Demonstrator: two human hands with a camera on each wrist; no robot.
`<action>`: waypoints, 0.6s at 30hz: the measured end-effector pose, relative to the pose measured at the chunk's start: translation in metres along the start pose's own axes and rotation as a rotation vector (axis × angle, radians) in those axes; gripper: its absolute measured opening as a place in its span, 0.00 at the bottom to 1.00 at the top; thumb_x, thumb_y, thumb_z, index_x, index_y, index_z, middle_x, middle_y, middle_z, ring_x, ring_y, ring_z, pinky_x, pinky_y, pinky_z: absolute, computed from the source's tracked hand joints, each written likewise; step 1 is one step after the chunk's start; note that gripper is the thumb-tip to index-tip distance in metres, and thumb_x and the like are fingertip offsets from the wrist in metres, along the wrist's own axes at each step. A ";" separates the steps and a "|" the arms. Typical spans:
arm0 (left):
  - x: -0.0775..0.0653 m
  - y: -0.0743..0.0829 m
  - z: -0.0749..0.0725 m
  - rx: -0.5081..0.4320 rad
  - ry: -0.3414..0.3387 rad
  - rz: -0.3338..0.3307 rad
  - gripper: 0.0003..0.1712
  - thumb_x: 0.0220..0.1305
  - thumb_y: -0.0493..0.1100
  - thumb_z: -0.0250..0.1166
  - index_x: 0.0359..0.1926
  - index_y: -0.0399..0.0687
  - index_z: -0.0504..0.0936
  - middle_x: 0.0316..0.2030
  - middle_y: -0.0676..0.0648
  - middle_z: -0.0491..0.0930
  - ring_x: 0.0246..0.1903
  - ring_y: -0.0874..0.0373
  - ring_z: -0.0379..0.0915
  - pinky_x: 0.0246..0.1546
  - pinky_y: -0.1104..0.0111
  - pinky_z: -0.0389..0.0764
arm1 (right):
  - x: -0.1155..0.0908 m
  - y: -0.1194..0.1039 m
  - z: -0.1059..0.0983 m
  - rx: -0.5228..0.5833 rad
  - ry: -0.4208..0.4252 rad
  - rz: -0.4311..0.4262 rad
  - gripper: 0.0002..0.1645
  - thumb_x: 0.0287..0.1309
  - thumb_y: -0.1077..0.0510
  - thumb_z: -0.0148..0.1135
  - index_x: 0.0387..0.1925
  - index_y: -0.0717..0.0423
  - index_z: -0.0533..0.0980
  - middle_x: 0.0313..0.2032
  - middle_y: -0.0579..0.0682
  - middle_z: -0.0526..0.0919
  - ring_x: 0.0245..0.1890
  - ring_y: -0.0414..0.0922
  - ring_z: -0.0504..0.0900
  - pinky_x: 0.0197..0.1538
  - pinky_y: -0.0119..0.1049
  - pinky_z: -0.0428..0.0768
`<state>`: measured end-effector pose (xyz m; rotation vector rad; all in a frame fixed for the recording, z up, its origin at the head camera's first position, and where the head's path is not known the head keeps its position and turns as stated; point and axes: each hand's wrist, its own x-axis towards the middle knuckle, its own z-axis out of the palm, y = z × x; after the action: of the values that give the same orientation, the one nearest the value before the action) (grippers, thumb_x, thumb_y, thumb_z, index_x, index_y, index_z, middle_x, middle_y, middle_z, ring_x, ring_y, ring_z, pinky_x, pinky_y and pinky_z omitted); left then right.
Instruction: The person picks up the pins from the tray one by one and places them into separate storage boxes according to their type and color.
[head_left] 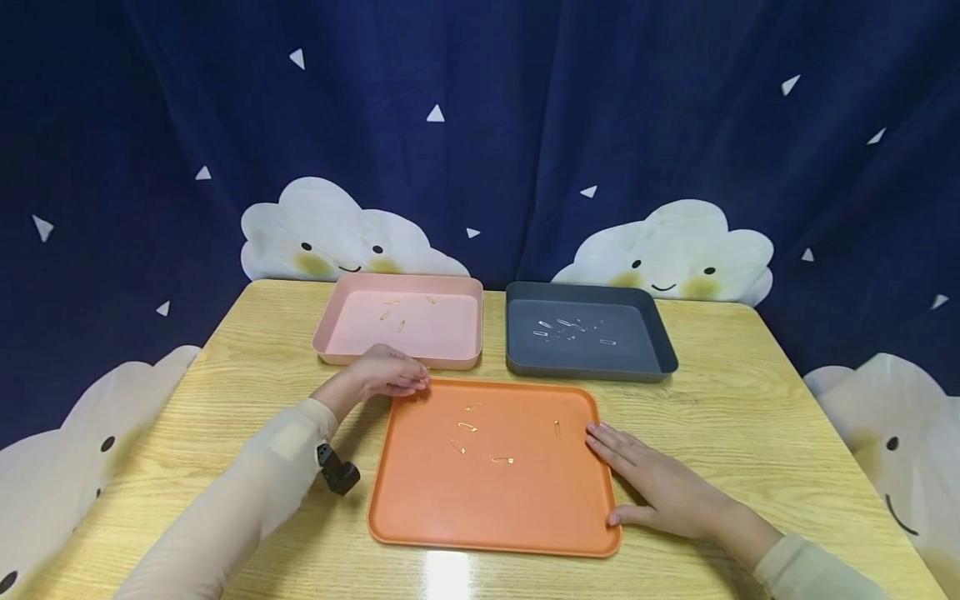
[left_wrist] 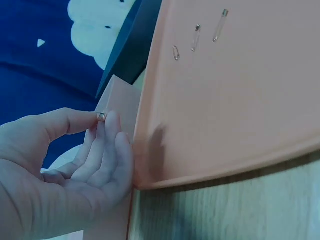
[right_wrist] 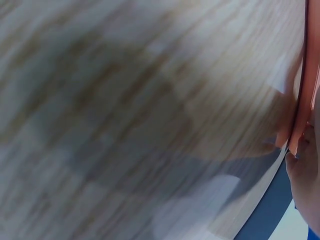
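Head: left hand (head_left: 386, 372) over orange tray's (head_left: 495, 508) far left corner, pinching, item mostly hidden; right hand (head_left: 660, 487) spread, fingers straight at tray's right rim, gripping nothing. Five thin gold safety pins (head_left: 467, 427) on tray. Left wrist: held pin (left_wrist: 101, 117) between thumb and fingertip, only shiny gold end visible. Right wrist: blurry table (right_wrist: 125, 100); hand cut off.

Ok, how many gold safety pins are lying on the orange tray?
5. On the orange tray, one gold safety pin lies near the right edge; left of it, from back to front, lie a second pin, third pin, fourth pin and fifth pin.
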<state>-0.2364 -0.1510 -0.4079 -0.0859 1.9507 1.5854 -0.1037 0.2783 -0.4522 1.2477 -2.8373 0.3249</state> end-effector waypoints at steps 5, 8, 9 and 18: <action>-0.001 0.006 0.001 -0.057 0.018 -0.016 0.20 0.66 0.35 0.59 0.53 0.23 0.76 0.24 0.55 0.86 0.27 0.68 0.82 0.35 0.76 0.84 | 0.000 -0.001 -0.001 -0.022 0.005 0.001 0.54 0.56 0.32 0.61 0.75 0.54 0.55 0.75 0.54 0.59 0.77 0.47 0.57 0.76 0.16 0.34; -0.004 0.012 0.001 -0.071 0.022 -0.022 0.19 0.66 0.35 0.59 0.54 0.24 0.75 0.24 0.55 0.85 0.27 0.67 0.83 0.34 0.76 0.84 | -0.001 -0.002 -0.001 -0.007 -0.008 0.030 0.54 0.56 0.31 0.60 0.76 0.52 0.55 0.76 0.51 0.59 0.76 0.47 0.57 0.75 0.14 0.33; -0.004 0.015 0.001 -0.072 0.024 -0.027 0.18 0.65 0.35 0.60 0.52 0.25 0.76 0.24 0.55 0.85 0.27 0.67 0.83 0.34 0.76 0.84 | -0.001 -0.002 -0.001 -0.001 -0.013 0.041 0.54 0.56 0.31 0.60 0.76 0.51 0.54 0.76 0.51 0.58 0.76 0.47 0.57 0.74 0.14 0.33; 0.002 0.038 -0.011 -0.091 0.055 -0.034 0.16 0.65 0.32 0.59 0.53 0.28 0.78 0.24 0.55 0.85 0.27 0.67 0.84 0.32 0.78 0.84 | -0.002 -0.002 -0.001 0.008 -0.022 0.044 0.54 0.56 0.31 0.60 0.76 0.51 0.53 0.76 0.51 0.57 0.76 0.48 0.58 0.74 0.14 0.33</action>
<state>-0.2581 -0.1498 -0.3751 -0.2012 1.9075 1.6656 -0.1009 0.2782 -0.4509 1.1988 -2.8884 0.3265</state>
